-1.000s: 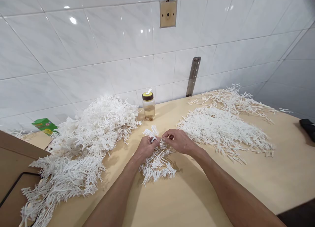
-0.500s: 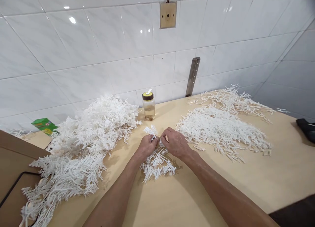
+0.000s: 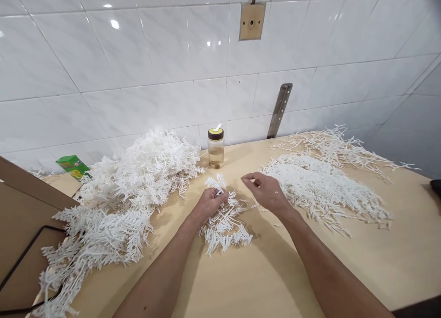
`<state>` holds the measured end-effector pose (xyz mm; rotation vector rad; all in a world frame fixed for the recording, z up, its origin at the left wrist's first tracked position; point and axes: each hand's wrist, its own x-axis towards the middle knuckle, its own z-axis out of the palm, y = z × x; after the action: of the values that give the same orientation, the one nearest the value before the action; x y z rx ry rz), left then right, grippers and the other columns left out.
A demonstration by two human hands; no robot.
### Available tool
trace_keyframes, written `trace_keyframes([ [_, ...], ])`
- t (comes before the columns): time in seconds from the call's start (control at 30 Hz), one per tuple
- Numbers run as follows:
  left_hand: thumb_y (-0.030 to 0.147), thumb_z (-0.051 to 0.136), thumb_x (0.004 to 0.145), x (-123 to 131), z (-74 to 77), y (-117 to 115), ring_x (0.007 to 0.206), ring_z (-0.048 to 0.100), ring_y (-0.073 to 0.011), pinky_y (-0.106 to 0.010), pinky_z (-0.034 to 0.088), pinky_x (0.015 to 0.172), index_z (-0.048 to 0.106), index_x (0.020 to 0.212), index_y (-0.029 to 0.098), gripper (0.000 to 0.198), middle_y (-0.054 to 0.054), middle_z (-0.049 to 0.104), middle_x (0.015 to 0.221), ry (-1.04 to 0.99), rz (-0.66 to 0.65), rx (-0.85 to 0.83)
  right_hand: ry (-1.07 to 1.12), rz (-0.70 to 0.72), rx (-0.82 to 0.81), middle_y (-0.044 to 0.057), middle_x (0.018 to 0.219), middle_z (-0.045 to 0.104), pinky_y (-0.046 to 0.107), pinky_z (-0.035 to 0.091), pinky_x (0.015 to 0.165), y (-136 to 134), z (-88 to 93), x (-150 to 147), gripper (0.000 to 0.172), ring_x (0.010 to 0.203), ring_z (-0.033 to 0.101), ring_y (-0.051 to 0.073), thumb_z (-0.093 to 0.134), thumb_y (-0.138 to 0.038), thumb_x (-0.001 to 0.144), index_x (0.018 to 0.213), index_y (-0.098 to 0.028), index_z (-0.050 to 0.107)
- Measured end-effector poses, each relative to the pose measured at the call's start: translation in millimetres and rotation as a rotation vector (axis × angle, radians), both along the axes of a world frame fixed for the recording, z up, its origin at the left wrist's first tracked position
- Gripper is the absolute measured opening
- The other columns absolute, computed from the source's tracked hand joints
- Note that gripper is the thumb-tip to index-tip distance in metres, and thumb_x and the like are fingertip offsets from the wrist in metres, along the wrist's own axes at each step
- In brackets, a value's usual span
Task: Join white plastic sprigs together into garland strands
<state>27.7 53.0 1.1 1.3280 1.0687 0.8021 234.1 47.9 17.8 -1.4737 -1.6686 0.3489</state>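
Between the two large heaps, my left hand pinches a white branching plastic sprig, whose feathery tip sticks up past the fingers. Under and in front of that hand lies a small bunch of white sprigs on the table. My right hand hovers to the right, apart from the sprig, near the edge of the right heap. Its thumb and index finger are drawn together; whatever may be between them is too small to make out. A few tiny white bits show around this hand.
A tall heap of white sprigs fills the left side, beside a cardboard box and a green packet. At the back stands a lidded jar with liquid. Thin bare stems lie at the back right. A metal bracket leans against the tiled wall.
My right hand has moved away from my left hand, to the right. My left hand still holds the sprig in place. The whole view has shifted slightly.
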Motion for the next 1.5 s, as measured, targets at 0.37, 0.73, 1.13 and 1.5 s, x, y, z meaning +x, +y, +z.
trace_keyframes([
  [0.37, 0.053, 0.066, 0.074, 2.6, 7.7, -3.7, 0.038, 0.033, -0.0051, -0.021, 0.023, 0.04, 0.056, 0.066, 0.015, 0.04, 0.006, 0.043, 0.047, 0.014, 0.003, 0.017, -0.061, 0.254, -0.218, 0.0, 0.063, 0.066, 0.025, 0.037, 0.053, -12.8, 2.5, -23.7, 0.024, 0.054, 0.053, 0.013, 0.056, -0.038, 0.084, 0.081, -0.019, 0.071],
  [0.73, 0.049, 0.059, 0.078, 3.6, -3.6, 2.5, 0.05, 0.044, -0.01, -0.023, 0.032, 0.05, 0.055, 0.066, 0.016, 0.036, 0.003, 0.049, 0.056, 0.098, 0.015, 0.173, -0.202, 0.232, -0.144, 0.003, 0.073, 0.065, 0.026, 0.039, 0.061, -20.7, 5.4, -34.2, 0.017, 0.064, 0.056, 0.014, 0.05, -0.026, 0.088, 0.079, -0.018, 0.062],
  [1.13, 0.053, 0.064, 0.075, 5.4, -3.7, -1.6, 0.048, 0.045, -0.0087, -0.021, 0.03, 0.046, 0.058, 0.069, 0.015, 0.039, 0.001, 0.055, 0.058, 0.021, 0.078, 0.13, -0.214, -0.28, 0.04, 0.013, 0.099, 0.065, 0.033, 0.043, 0.072, 5.3, -9.4, 11.4, 0.015, 0.071, 0.059, 0.02, 0.053, -0.022, 0.084, 0.095, -0.016, 0.063],
  [1.5, 0.054, 0.069, 0.073, 4.4, -1.1, -0.8, 0.043, 0.042, -0.0072, -0.021, 0.033, 0.044, 0.058, 0.068, 0.015, 0.041, 0.003, 0.051, 0.053, -0.033, 0.101, 0.035, -0.028, 0.254, -0.231, 0.001, 0.066, 0.068, 0.025, 0.041, 0.057, -14.0, 6.3, -28.3, 0.028, 0.056, 0.056, 0.014, 0.054, -0.038, 0.084, 0.086, -0.019, 0.074],
])
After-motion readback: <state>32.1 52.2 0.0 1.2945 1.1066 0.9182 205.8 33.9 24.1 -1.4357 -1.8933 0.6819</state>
